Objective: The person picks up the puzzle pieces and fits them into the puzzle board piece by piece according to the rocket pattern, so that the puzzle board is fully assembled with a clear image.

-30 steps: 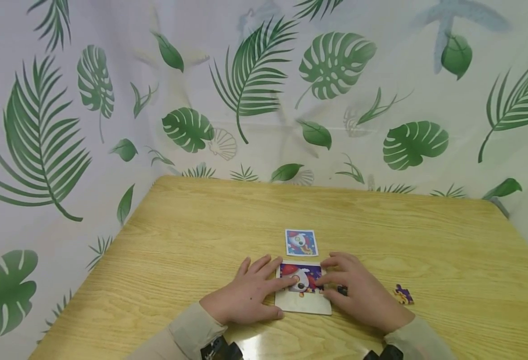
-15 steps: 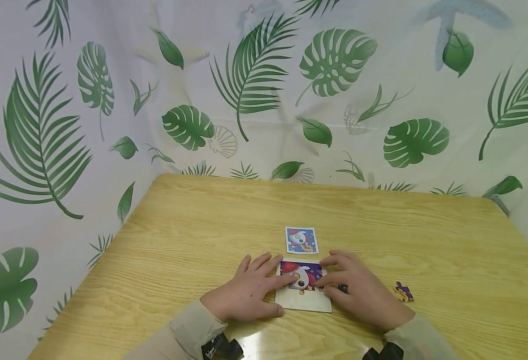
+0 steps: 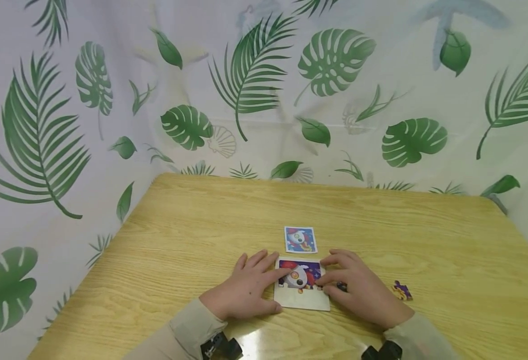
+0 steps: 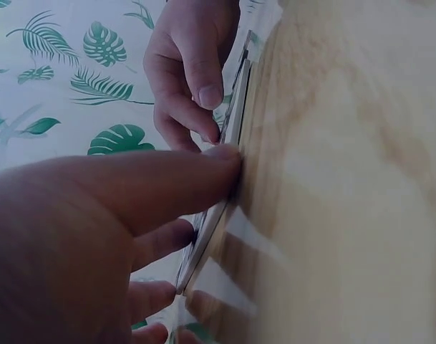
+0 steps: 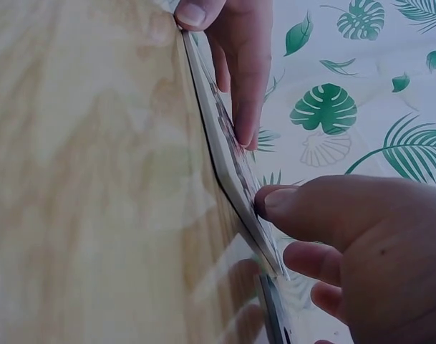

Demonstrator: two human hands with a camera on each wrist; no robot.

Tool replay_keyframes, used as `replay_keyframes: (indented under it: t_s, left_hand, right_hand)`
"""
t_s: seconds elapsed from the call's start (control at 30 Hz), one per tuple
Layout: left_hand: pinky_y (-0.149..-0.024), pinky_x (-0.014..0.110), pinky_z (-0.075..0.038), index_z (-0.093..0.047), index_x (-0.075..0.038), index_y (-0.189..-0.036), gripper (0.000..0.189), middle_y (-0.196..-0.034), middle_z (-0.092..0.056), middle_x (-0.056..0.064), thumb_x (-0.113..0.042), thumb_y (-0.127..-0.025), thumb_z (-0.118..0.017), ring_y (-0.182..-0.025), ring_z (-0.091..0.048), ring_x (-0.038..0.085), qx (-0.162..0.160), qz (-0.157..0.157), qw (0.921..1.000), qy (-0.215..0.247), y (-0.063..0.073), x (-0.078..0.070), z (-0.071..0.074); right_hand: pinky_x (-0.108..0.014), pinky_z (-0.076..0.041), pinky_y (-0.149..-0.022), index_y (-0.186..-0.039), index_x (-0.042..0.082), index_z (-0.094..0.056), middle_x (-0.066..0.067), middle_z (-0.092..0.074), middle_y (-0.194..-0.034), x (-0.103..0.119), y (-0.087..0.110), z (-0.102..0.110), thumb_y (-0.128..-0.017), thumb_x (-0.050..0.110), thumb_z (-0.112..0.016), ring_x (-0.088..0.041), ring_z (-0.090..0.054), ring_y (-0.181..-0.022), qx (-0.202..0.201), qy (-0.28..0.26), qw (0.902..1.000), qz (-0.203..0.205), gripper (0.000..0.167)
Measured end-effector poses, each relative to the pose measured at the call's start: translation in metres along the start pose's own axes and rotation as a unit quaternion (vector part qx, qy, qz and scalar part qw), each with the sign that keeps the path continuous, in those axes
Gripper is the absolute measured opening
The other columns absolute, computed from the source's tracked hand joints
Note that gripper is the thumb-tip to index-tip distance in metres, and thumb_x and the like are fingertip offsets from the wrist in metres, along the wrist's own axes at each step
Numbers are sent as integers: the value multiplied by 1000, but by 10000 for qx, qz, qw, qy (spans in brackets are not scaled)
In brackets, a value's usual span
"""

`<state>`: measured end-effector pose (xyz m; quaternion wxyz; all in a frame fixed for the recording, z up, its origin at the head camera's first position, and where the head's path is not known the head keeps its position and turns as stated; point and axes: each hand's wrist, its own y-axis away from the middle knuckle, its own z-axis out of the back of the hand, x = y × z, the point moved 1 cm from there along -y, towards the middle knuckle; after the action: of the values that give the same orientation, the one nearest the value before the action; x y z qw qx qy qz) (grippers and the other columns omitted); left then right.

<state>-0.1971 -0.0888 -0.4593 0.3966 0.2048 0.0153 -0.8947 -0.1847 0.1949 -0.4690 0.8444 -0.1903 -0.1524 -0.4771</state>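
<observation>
A jigsaw board point(image 3: 302, 300) lies flat on the table, its upper part filled with a picture of a white rocket on purple. The lower strip is bare pale board. My left hand point(image 3: 246, 292) rests at the board's left side, fingers spread, with the index finger over the picture and the thumb by the lower left edge. My right hand point(image 3: 358, 287) touches the board's right side with its fingertips and thumb. In the right wrist view, that thumb point(image 5: 286, 201) lies on the puzzle surface. A dark piece point(image 3: 342, 286) shows partly beneath the right hand.
Beyond the board lies a small picture card point(image 3: 300, 240) with the same rocket. To the right of my right wrist is a loose purple and yellow jigsaw piece point(image 3: 401, 291). A leaf-printed cloth point(image 3: 264, 160) hangs behind the wooden table point(image 3: 201, 225).
My left index finger has drawn back slightly up and left, uncovering more of the rocket. The right hand stays almost still at the board's right side.
</observation>
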Motion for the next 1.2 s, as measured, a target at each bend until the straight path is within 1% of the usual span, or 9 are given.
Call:
replay_keyframes:
  t_s: [0.13, 0.3, 0.4, 0.57, 0.73, 0.8, 0.9, 1.03, 1.2]
  left_hand:
    - [-116, 66, -2, -33, -33, -160, 82, -168, -17, 5, -56, -89, -68, -154, -7, 33, -31, 109, 9999, 48, 3, 1, 2]
    - [-116, 66, -1, -31, -32, -161, 85, -168, -17, 3, -59, -89, -67, -154, -7, 32, -52, 240, 9997, 46, 3, 6, 5]
    - [-116, 66, -2, -30, -32, -161, 84, -168, -17, 3, -61, -90, -65, -154, -8, 32, -32, 251, 9997, 35, 2, 7, 5]
    - [-116, 66, -2, -30, -33, -161, 84, -168, -18, 3, -61, -90, -64, -154, -8, 32, -42, 218, 9998, 15, 0, 6, 3]
    - [-116, 66, -1, -29, -33, -161, 83, -168, -18, 4, -62, -90, -63, -154, -7, 31, -39, 201, 9998, -23, -1, 5, 1]
    - [-116, 66, -2, -30, -32, -161, 83, -168, -18, 4, -62, -91, -63, -154, -8, 31, -35, 192, 9998, -63, -1, 5, 1]
    - [-116, 67, -3, -31, -32, -161, 83, -168, -18, 4, -62, -91, -63, -154, -8, 31, -29, 193, 9998, -102, -1, 5, 1]
    - [-116, 67, -3, -31, -31, -161, 83, -168, -18, 5, -61, -91, -64, -154, -8, 31, -28, 196, 9998, -80, 0, 5, 2]
    - [-116, 66, -1, -29, -32, -161, 83, -168, -17, 5, -61, -91, -63, -154, -6, 32, -21, 201, 9998, -13, 1, 6, 1]
  right_hand:
    - [-62, -34, -109, -103, 38, -79, 3, -60, -133, 1, -1, 0, -92, 24, -75, -32, -37, -141, 16, 24, 10000, -1, 18]
    - [-61, -34, -110, -103, 36, -80, 2, -60, -133, 2, -2, 1, -91, 23, -76, -32, -37, -141, -68, 63, 10000, 34, 17]
    - [-61, -34, -109, -105, 33, -79, 1, -60, -133, 1, -2, 1, -91, 23, -76, -33, -36, -142, -111, 22, 9999, 20, 17]
    - [-60, -36, -108, -113, 28, -77, 0, -58, -135, -6, 3, 3, -91, 23, -76, -33, -34, -143, -181, -94, 9996, -183, 23]
    - [-61, -37, -107, -120, 25, -74, 0, -55, -140, -16, 14, 11, -91, 26, -76, -32, -32, -144, -149, -204, 9982, -544, 29]
    - [-63, -36, -106, -121, 25, -73, -1, -55, -140, -19, 18, 14, -90, 29, -77, -33, -31, -144, -102, -172, 9975, -675, 31]
    - [-66, -34, -107, -120, 24, -73, -3, -55, -139, -22, 24, 17, -88, 32, -79, -36, -31, -143, -51, -53, 9973, -732, 33]
    - [-68, -31, -107, -119, 26, -74, -4, -56, -139, -25, 30, 20, -86, 37, -80, -37, -31, -143, -44, 86, 9972, -742, 35]
    - [-68, -31, -107, -119, 29, -74, -4, -57, -138, -26, 33, 22, -85, 45, -80, -38, -30, -144, 20, 371, 9968, -710, 38]
